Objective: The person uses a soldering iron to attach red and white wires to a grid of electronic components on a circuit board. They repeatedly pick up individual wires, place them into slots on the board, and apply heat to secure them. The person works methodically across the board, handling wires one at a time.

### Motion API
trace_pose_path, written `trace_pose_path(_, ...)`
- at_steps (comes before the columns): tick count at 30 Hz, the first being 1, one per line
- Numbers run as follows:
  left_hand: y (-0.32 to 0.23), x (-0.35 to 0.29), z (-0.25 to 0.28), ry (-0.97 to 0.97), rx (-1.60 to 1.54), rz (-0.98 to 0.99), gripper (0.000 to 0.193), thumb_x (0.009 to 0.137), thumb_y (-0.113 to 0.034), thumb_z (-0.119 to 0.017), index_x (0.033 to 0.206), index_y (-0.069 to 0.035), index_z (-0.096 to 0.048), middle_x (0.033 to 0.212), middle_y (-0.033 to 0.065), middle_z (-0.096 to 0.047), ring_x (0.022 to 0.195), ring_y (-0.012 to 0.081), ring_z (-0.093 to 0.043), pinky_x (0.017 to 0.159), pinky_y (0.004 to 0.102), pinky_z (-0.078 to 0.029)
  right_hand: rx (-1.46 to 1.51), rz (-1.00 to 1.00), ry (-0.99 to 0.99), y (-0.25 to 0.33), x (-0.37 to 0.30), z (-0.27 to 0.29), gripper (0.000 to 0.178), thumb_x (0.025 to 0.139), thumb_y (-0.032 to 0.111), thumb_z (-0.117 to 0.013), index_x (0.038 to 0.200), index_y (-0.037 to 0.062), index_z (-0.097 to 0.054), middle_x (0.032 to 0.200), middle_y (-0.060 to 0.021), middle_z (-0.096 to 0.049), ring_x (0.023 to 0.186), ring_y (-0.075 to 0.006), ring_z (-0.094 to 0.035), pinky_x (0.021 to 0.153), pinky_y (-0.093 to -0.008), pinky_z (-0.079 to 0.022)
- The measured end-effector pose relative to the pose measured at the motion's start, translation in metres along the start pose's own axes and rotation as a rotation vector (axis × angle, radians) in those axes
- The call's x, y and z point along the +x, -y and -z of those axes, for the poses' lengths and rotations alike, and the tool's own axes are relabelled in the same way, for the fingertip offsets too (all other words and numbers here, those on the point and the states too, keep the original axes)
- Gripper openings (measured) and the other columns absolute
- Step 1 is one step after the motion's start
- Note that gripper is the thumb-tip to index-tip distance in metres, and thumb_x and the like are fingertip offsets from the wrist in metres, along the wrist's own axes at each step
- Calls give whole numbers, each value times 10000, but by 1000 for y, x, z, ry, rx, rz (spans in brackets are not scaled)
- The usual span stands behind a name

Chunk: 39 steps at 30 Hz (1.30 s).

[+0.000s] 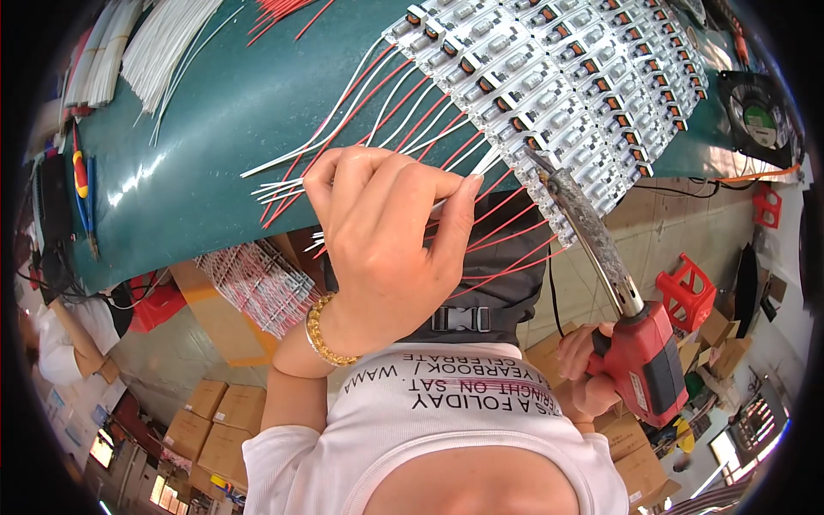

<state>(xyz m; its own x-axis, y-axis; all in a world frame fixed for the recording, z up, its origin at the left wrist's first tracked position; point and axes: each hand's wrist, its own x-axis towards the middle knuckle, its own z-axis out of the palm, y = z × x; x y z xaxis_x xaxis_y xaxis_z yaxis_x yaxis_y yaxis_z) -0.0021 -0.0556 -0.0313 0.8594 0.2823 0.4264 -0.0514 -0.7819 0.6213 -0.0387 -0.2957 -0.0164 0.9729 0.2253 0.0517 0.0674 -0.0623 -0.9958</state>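
My left hand [378,236] is over the table's near edge, thumb and forefinger pinched on a white wire [487,163] beside the circuit-board panel [549,81]. The panel is a grid of small silvery boards with orange-and-black parts. Red and white wires [369,90] run from its left edge, some passing behind my hand. My right hand [582,365] is wrapped round the red-and-black handle of a soldering gun [645,365]. Its dark, crusted tip reaches the panel's lower left edge, close to the pinched wire; whether it touches is unclear.
The green table [197,202] carries bundles of white wires [167,43], red wires [279,10] and a screwdriver [80,176]. A black fan [757,118] stands at the right end. Below are a red stool [687,292], cardboard boxes [206,425] and a box of wired boards [262,287]. Another person [73,343] is at far left.
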Motion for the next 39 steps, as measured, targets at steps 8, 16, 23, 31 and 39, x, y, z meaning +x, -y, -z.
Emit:
trace_pose_path(8, -3, 1, 1, -25, -22, 37, 120, 688, -28, -716, 715, -62, -605, 733, 33, -579, 739, 202, -517, 773, 326, -350, 77, 45, 16, 1, 1, -1, 789, 780, 590, -578, 1236, -28, -399, 513, 24, -435, 418, -114, -431, 442, -259, -371)
trace_pose_path(16, -5, -1, 1, 42, -104, 14, 139, 668, -10, -725, 722, -59, -606, 808, 43, -588, 791, 207, -515, 799, 339, -347, 121, -16, 78, -10, -16, 25, 737, 788, 596, -565, 1183, -10, -427, 515, 22, -435, 422, -114, -432, 445, -267, -370)
trace_pose_path(23, -5, -3, -1, 37, -47, 0, 139, 669, -20, -728, 722, -67, -608, 792, 29, -584, 792, 207, -512, 827, 364, -346, -555, -95, 120, -24, -50, 68, 695, 756, 613, -587, 1101, 23, -457, 502, 21, -427, 426, -121, -434, 452, -270, -370)
trace_pose_path(31, -4, -5, 0, 20, -24, 11, 133, 674, -32, -729, 723, -72, -611, 793, 26, -583, 801, 209, -511, 826, 365, -346, -627, -148, 87, -27, -52, 69, 763, 737, 635, -585, 1146, 4, -453, 501, 27, -428, 427, -117, -429, 457, -268, -377)
trace_pose_path(39, -6, -5, 0, 23, -63, 12, 124, 681, -34, -725, 723, -68, -613, 811, 30, -584, 811, 217, -527, 879, 396, -349, 8, 37, 100, -5, -10, 15, 813, 754, 634, -567, 1226, -8, -411, 504, 24, -433, 412, -113, -427, 449, -265, -378)
